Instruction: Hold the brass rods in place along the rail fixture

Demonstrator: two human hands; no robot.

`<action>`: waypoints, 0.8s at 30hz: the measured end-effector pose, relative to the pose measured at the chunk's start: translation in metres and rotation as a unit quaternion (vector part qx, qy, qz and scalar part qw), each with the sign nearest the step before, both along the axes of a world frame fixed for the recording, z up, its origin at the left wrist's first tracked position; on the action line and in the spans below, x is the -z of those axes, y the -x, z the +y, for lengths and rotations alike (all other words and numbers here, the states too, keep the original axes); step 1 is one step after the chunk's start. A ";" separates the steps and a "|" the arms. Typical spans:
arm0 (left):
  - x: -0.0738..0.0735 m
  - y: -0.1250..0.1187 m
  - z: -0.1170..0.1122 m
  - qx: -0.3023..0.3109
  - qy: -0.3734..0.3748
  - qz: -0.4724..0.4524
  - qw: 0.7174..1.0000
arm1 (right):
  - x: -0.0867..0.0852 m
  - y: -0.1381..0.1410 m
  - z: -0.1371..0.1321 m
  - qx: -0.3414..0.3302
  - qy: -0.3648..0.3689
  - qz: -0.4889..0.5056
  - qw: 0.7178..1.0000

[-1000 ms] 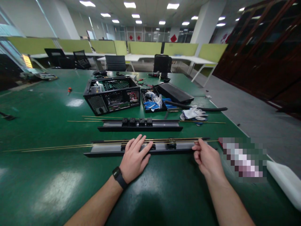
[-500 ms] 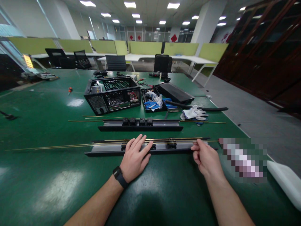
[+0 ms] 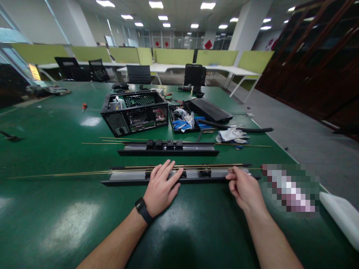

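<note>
A long black rail with small black blocks lies across the green table in front of me. Thin brass rods run along its top and stick out far to the left. My left hand lies flat on the rail's middle, fingers stretched out over the rods. My right hand is at the rail's right end, fingers pinched on a brass rod there. A second rail with several black blocks and its own rods lies parallel, farther back.
Behind the rails stand an open black computer case, a black tray with blue and white gloves, a flat black panel and white gloves. A white object lies at the right table edge. Desks and chairs fill the background.
The brass rods' left ends have slid to the right, so less of them sticks out on the left. My right hand has shifted slightly left. My left hand has stayed put.
</note>
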State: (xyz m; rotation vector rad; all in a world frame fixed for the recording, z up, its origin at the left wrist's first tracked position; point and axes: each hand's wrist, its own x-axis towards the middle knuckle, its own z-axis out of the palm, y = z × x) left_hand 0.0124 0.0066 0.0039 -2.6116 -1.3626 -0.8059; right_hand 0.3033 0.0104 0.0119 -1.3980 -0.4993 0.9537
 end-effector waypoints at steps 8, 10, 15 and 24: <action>0.000 0.000 0.000 0.003 -0.006 -0.002 1.000 | -0.001 0.020 -0.004 -0.094 0.015 0.007 0.995; 0.000 0.000 0.001 0.004 -0.010 -0.003 1.000 | 0.001 0.015 -0.003 -0.069 0.002 0.007 0.998; -0.001 0.000 0.000 0.003 -0.008 0.000 1.000 | -0.001 0.003 -0.001 -0.011 -0.002 -0.002 1.000; -0.001 0.001 0.000 0.004 -0.005 0.004 1.000 | 0.001 0.013 -0.002 -0.071 0.005 -0.002 0.997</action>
